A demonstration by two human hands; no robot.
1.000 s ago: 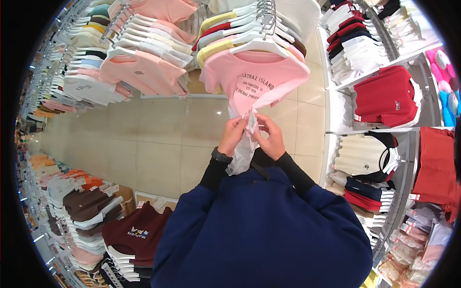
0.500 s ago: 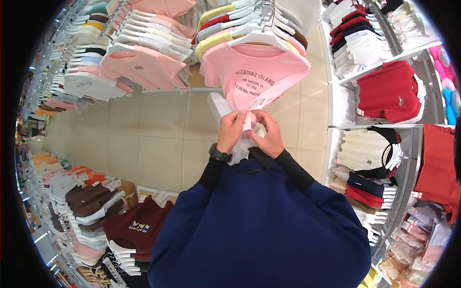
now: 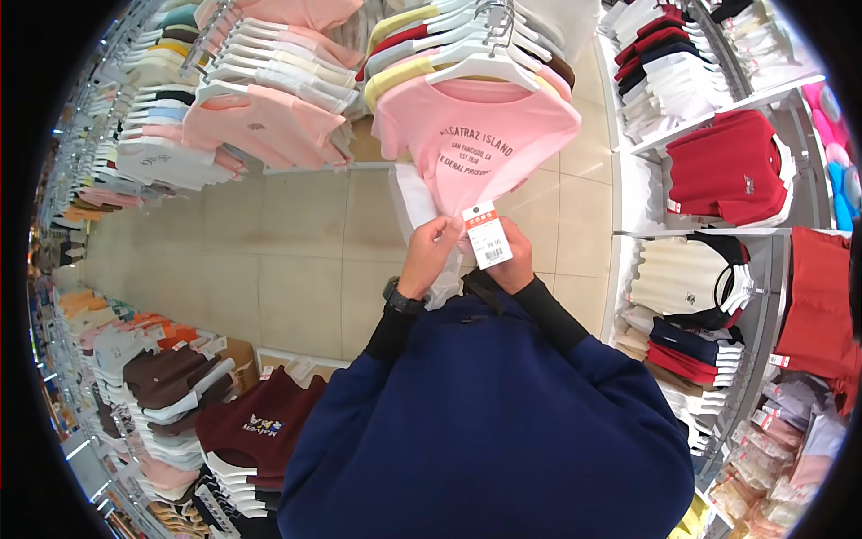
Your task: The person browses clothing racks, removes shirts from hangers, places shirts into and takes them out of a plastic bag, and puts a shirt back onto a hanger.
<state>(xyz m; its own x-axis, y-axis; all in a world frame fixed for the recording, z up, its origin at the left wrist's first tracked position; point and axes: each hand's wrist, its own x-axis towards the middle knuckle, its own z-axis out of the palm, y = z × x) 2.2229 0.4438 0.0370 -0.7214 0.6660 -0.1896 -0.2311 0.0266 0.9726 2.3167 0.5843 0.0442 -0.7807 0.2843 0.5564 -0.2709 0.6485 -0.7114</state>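
Note:
A pink T-shirt (image 3: 480, 135) with dark lettering hangs on a white hanger (image 3: 481, 70) at the front of a rack. Its lower hem is drawn together towards me. My left hand (image 3: 427, 259), with a black watch on the wrist, is closed on the bunched hem. A white and orange price tag (image 3: 487, 235) with a barcode faces up between my hands. Behind and beside it is my right hand (image 3: 514, 259), closed on the tag, its fingertips partly hidden. White plastic wrapping (image 3: 415, 198) shows below the shirt.
More shirts hang close behind the pink one, and peach shirts (image 3: 260, 126) hang to the left. On the right, white shelving (image 3: 620, 202) holds a red sweatshirt (image 3: 723, 166) and a cream top (image 3: 678, 277). A maroon top (image 3: 260, 418) hangs at lower left.
The price tag has come into view, turned face up in my right hand. My fingers have spread apart from the bunched hem, and the shirt's front lies a little flatter.

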